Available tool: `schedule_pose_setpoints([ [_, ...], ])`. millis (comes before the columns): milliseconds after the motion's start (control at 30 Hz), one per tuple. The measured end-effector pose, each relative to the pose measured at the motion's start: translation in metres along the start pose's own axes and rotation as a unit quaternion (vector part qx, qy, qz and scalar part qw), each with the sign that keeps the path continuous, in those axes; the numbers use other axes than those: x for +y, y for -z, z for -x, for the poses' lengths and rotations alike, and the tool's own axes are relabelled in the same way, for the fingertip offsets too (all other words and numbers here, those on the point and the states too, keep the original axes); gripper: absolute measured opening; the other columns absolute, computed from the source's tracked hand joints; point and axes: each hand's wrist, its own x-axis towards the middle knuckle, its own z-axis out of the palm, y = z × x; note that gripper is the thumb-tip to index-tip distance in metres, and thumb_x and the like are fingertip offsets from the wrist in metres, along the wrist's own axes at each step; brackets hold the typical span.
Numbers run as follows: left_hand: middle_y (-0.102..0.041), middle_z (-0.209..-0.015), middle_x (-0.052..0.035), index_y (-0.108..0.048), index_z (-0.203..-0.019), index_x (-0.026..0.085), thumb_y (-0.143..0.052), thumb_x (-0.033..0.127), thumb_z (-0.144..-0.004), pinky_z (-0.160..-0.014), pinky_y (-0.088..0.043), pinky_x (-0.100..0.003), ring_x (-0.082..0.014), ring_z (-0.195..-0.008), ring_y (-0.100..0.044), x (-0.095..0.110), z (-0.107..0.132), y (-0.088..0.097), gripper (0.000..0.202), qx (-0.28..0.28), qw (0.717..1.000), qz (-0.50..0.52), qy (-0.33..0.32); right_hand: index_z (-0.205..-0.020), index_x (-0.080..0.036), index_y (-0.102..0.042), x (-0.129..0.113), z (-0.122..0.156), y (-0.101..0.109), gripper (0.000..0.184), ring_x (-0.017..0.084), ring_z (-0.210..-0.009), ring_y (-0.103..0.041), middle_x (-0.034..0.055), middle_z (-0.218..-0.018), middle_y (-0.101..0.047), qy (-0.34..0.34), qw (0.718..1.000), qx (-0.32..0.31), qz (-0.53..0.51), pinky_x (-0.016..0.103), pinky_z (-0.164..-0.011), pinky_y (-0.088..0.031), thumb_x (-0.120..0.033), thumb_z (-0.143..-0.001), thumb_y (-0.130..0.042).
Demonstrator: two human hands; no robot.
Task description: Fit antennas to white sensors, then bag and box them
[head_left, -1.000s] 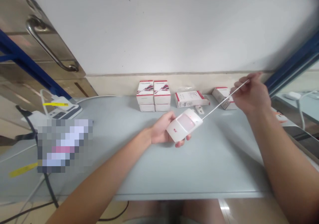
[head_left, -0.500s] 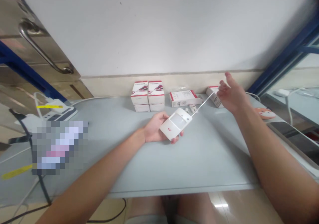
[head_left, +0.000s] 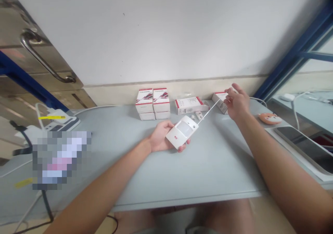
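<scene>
Slanting white device (head_left: pixel 182 132); thin antenna (head_left: pixel 208 111)

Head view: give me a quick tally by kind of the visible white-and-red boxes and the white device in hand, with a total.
Stacked boxes: 4
Box lying flat: 1
Box beside the right hand, partly hidden: 1
White device in the left hand: 1
Total: 7

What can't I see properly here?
In the head view:
Back of the white plastic device: hidden by its front and the left hand.
Whether the right hand touches the thin white rod: too blurred.
Lettering on the red-edged white cardboard boxes: too small.
Thing under the coloured pixel blocks: covered.
</scene>
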Motion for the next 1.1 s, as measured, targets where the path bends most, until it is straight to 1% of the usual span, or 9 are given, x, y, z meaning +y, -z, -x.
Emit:
schedule_pose_setpoints([
  [100, -0.07, -0.09, -0.0169, -0.057, -0.124, 0.011, -0.047, 0.042, -0.081, -0.069, -0.044, -0.038, -0.0263, -0.066, -0.062, -0.001, 0.0, 0.0, 0.054, 0.0, 1.0, 0.007, -0.008, -0.109, -0.024, -0.062, 0.0, -0.003, 0.003, 0.039, 0.006, -0.052, -0.045, -0.0037, -0.08, -0.067, -0.008, 1.0, 0.003, -0.014, 0.015, -0.043, -0.036, -0.025, -0.077, -0.086],
  [233, -0.07, -0.089, -0.0179, -0.056, -0.123, 0.012, -0.048, 0.042, -0.082, -0.067, -0.043, -0.038, -0.0268, -0.064, -0.062, -0.003, -0.001, 0.0, 0.051, -0.004, 1.0, 0.015, -0.024, -0.109, -0.024, -0.061, -0.004, -0.005, 0.006, 0.038, 0.005, -0.05, -0.04, -0.0043, -0.08, -0.065, -0.015, 0.999, -0.007, -0.042, 0.014, -0.043, -0.033, -0.016, -0.077, -0.08],
  [367, -0.07, -0.089, -0.0183, -0.057, -0.121, 0.012, -0.049, 0.04, -0.082, -0.066, -0.044, -0.038, -0.0268, -0.064, -0.062, -0.003, -0.002, 0.001, 0.049, -0.004, 0.999, 0.036, -0.035, -0.108, -0.022, -0.064, -0.004, 0.001, 0.001, 0.04, 0.004, -0.05, -0.038, -0.0028, -0.081, -0.066, -0.021, 0.998, -0.022, -0.053, 0.014, -0.042, -0.032, -0.012, -0.073, -0.079],
  [467, -0.069, -0.089, -0.0181, -0.058, -0.121, 0.01, -0.05, 0.038, -0.081, -0.066, -0.044, -0.038, -0.0264, -0.063, -0.061, -0.003, -0.002, 0.001, 0.049, -0.005, 0.997, 0.054, -0.046, -0.103, -0.021, -0.07, 0.003, 0.011, -0.008, 0.036, 0.005, -0.053, -0.04, -0.0002, -0.084, -0.068, -0.03, 0.998, -0.059, -0.022, 0.016, -0.042, -0.035, -0.018, -0.071, -0.085],
  [567, -0.07, -0.091, -0.0193, -0.059, -0.122, 0.009, -0.049, 0.037, -0.082, -0.066, -0.045, -0.038, -0.0268, -0.065, -0.062, -0.003, -0.001, 0.001, 0.049, -0.002, 0.996, 0.067, -0.05, -0.104, -0.024, -0.072, 0.011, 0.019, -0.015, 0.038, 0.006, -0.054, -0.04, 0.0002, -0.086, -0.068, -0.041, 0.995, -0.089, -0.005, 0.02, -0.043, -0.038, -0.031, -0.072, -0.091],
  [667, -0.07, -0.093, -0.0201, -0.059, -0.123, 0.009, -0.049, 0.035, -0.085, -0.068, -0.046, -0.038, -0.0277, -0.068, -0.063, -0.003, 0.0, 0.0, 0.048, 0.009, 0.995, 0.082, -0.054, -0.105, -0.026, -0.074, 0.015, 0.022, -0.015, 0.044, 0.007, -0.055, -0.04, -0.0005, -0.086, -0.067, -0.042, 0.995, -0.09, 0.013, 0.021, -0.043, -0.037, -0.04, -0.068, -0.095],
  [833, -0.07, -0.09, -0.0199, -0.058, -0.119, 0.011, -0.049, 0.037, -0.086, -0.068, -0.045, -0.038, -0.0279, -0.064, -0.063, -0.004, 0.0, -0.003, 0.043, 0.025, 0.994, 0.091, -0.063, -0.099, -0.023, -0.079, 0.014, 0.032, -0.021, 0.04, 0.008, -0.056, -0.041, 0.0004, -0.084, -0.067, -0.015, 0.993, -0.088, 0.073, 0.025, -0.047, -0.036, -0.042, -0.068, -0.093],
  [967, -0.071, -0.087, -0.0199, -0.058, -0.117, 0.011, -0.05, 0.037, -0.081, -0.065, -0.045, -0.038, -0.0292, -0.063, -0.064, -0.007, -0.003, -0.003, 0.045, 0.058, 0.988, 0.099, -0.104, -0.1, -0.021, -0.081, 0.017, 0.055, -0.036, 0.042, 0.009, -0.057, -0.043, -0.0003, -0.077, -0.066, -0.002, 0.982, -0.137, 0.129, 0.027, -0.052, -0.037, -0.047, -0.069, -0.09],
  [1100, -0.072, -0.086, -0.0199, -0.06, -0.118, 0.011, -0.051, 0.038, -0.079, -0.063, -0.047, -0.038, -0.0299, -0.063, -0.065, -0.01, -0.006, -0.005, 0.048, 0.09, 0.979, 0.116, -0.144, -0.105, -0.017, -0.081, 0.02, 0.079, -0.048, 0.05, 0.011, -0.058, -0.045, -0.0004, -0.068, -0.063, -0.009, 0.956, -0.214, 0.198, 0.028, -0.053, -0.037, -0.057, -0.075, -0.085],
])
